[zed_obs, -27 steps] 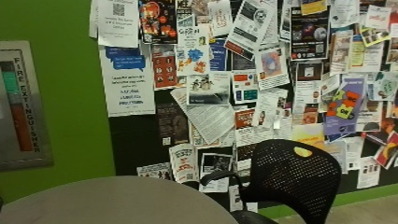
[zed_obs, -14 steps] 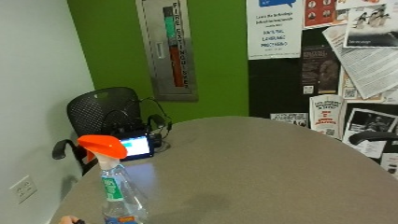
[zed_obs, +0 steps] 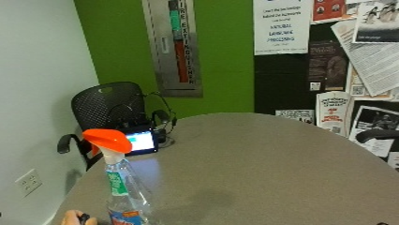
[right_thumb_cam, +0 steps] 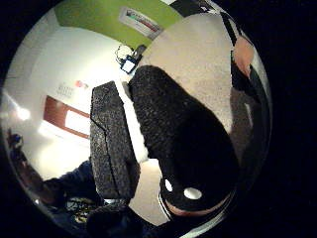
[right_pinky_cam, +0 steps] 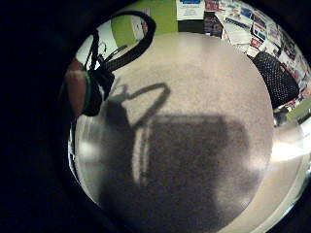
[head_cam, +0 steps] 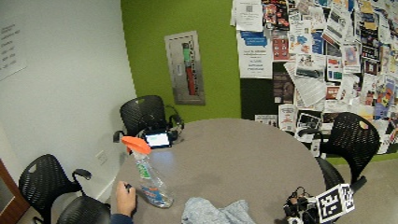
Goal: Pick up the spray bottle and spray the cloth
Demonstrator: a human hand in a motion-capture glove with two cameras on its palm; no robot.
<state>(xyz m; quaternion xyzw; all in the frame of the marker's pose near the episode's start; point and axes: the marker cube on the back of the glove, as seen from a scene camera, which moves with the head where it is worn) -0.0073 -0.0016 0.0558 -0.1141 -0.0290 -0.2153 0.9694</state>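
Spray bottle [head_cam: 148, 179] stood upright on the round grey table [head_cam: 249, 158], close to the edge nearest the person. It had a clear body, a label at the base and an orange trigger head on top. No hand gripped it.

Cloth [head_cam: 211, 212] — a grey-blue crumpled heap — lay on the table just beside the bottle's base, on the side toward the gloved hand, apart from the bottle.

Bare left hand [head_cam: 124, 199] rested on the table at the bottle's other side, right by the base. Whether it touched the bottle could not be told.

Gloved right hand [head_cam: 297, 208] was low over the table, well apart from the bottle and beyond the cloth. Both palm views showed bare tabletop and the hand's shadow under the palm — fingers not curled in, holding nothing.

Behind the bottle, toward the green wall [head_cam: 155, 18], a small device with a lit screen [head_cam: 158, 139] sat on the table. A black mesh chair [head_cam: 142, 113] stood behind that.
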